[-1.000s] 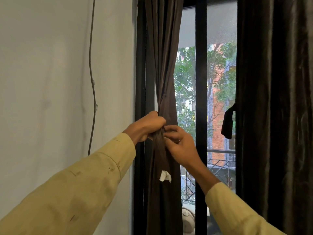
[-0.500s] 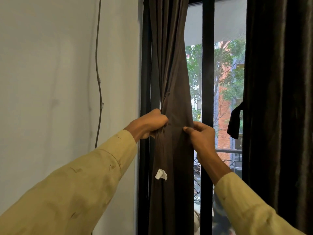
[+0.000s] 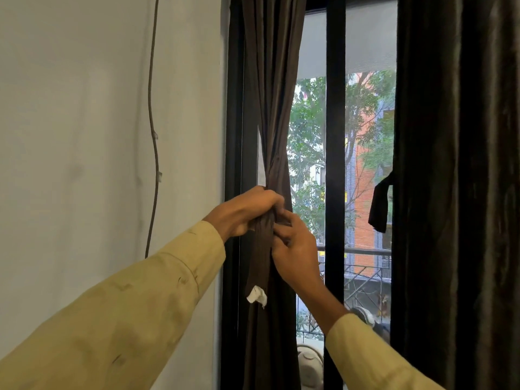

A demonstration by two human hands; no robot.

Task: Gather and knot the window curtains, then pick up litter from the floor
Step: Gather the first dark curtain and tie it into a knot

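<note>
two dark brown curtains at the window. the left curtain [image 3: 271, 88] is bunched into a narrow rope against the black window frame [image 3: 334, 136]; the right curtain [image 3: 455, 164] hangs loose. two hands meet on the bunch: left hand [image 3: 247, 211] fisted round it, right hand [image 3: 295, 249] just below, fingers pinching the fabric. one white tag [image 3: 256, 295] dangles lower down. one cable [image 3: 153, 122] runs down the white wall [image 3: 70, 136].

Both arms reach forward; the left hand [image 3: 249, 211] fists round the curtain [image 3: 271, 122], the right hand [image 3: 295, 250] pinches it alongside.
</note>
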